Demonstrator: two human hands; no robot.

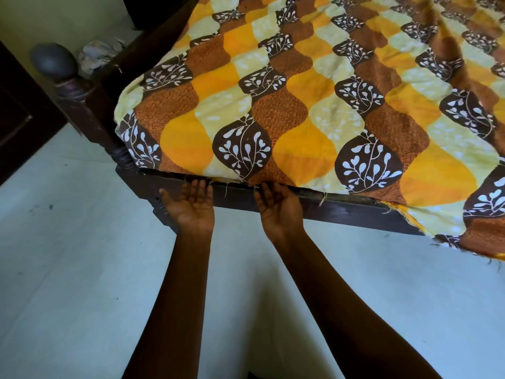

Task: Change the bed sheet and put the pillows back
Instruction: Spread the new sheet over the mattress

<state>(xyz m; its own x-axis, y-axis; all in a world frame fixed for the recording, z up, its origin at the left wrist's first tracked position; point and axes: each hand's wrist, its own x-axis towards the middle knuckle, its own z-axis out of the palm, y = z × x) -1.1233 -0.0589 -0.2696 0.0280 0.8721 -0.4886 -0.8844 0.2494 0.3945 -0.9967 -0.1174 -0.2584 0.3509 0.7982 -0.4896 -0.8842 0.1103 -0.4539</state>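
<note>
Two bare forearms reach forward over the pale floor (pixel 68 269). The left hand (pixel 191 207) and right hand (pixel 277 210) lie palm up, side by side against the dark wooden rail (pixel 341 207) of the bed. Their fingers are straight and released, and the tips are tucked out of sight under the sheet's edge. The sheet (pixel 300 105), patterned in yellow, orange and brown with white leaves, covers the mattress. To the right it hangs loose over the rail. At the left corner stands a bedpost (pixel 82 97) with a round knob.
</note>
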